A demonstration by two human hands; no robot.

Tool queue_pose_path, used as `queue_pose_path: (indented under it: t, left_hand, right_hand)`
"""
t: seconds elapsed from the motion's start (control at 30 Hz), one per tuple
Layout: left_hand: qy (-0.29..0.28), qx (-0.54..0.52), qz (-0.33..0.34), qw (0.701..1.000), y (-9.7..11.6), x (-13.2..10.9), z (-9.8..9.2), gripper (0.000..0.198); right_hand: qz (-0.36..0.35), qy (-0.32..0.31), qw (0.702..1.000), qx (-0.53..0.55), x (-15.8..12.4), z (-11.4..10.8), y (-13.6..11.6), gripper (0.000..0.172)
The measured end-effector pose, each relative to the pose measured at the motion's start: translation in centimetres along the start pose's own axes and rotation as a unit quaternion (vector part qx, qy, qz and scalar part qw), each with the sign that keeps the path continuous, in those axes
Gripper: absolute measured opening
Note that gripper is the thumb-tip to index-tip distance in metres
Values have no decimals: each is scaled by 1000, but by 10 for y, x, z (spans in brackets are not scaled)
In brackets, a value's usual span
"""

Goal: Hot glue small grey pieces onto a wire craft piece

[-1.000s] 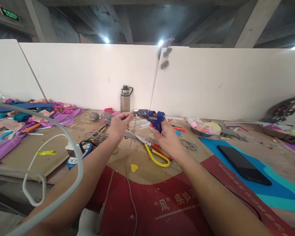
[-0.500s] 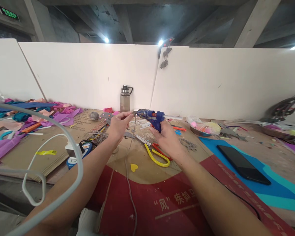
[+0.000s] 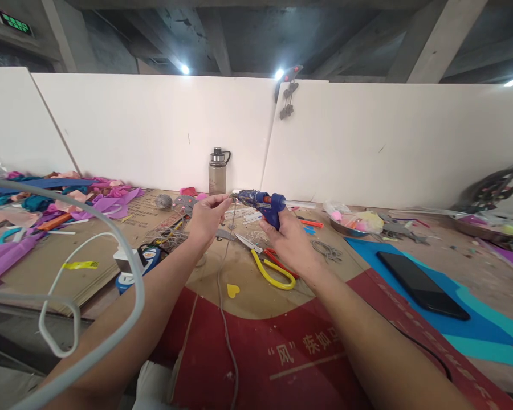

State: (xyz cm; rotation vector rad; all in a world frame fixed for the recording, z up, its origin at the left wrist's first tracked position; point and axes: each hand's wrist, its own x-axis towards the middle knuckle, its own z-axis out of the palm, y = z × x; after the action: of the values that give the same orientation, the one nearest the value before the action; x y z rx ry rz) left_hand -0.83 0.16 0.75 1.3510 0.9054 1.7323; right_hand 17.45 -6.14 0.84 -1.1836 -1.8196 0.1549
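Observation:
My right hand (image 3: pixel 288 239) is wrapped round the handle of a blue hot glue gun (image 3: pixel 270 208), which points left. A pale glue stick (image 3: pixel 299 204) juts from its back end. The nozzle meets the fingertips of my left hand (image 3: pixel 208 219), which pinch a thin grey cord (image 3: pixel 221 279). From there the cord hangs down across the cardboard and out at the bottom. Whether the pinch holds anything more is too small to tell. Beneath the glue gun lie scissors with yellow handles (image 3: pixel 277 281), beside a red-handled tool (image 3: pixel 273 256).
A yellow heart (image 3: pixel 233 291) lies on the red and brown cardboard (image 3: pixel 256 341). A bottle (image 3: pixel 218 172) stands by the white partition (image 3: pixel 154 131). At right, a phone (image 3: pixel 421 283) rests on blue sheets (image 3: pixel 487 328). A white cable (image 3: pixel 140 290) loops across the left, near a blue power strip (image 3: pixel 130 278).

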Motion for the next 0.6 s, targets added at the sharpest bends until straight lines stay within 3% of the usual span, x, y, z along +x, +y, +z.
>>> queue_pose_path:
  t: [0.6]
  left_hand:
    - [-4, 3, 0, 1000, 2, -2, 1, 27]
  right_hand:
    - [6, -3, 1000, 11, -1, -1, -1, 26]
